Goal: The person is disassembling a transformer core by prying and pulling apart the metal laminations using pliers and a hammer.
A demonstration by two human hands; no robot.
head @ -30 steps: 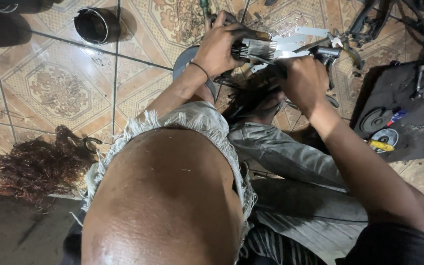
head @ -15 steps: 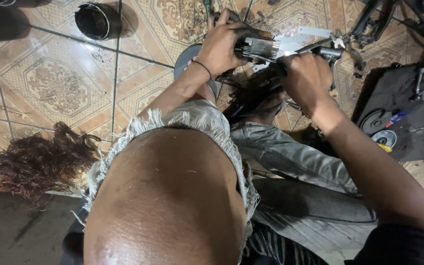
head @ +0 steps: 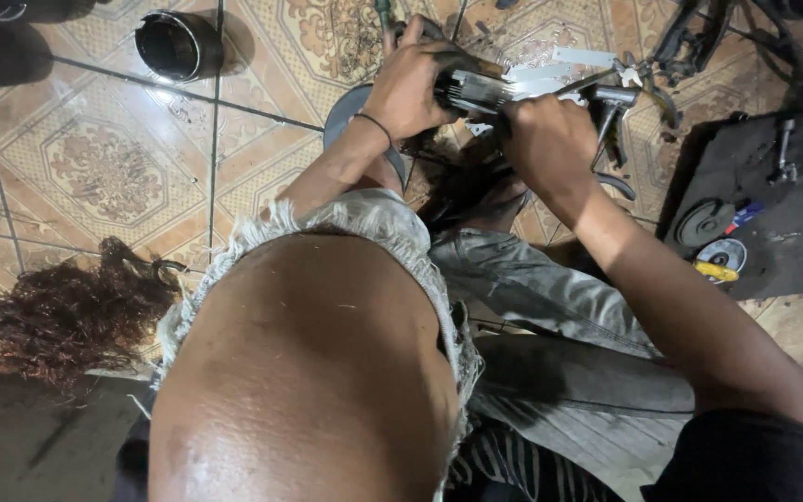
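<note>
Both hands (head: pixel 476 112) on metal assembly (head: pixel 550 79)

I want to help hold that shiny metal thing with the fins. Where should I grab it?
Probably the bare silvery end of the finned metal part, coming from the far right side. The left hand already wraps the dark ribbed end and the right hand grips underneath the middle, so that flat end sticking out rightward is the only free bit. Mind the levers beside it.
</note>
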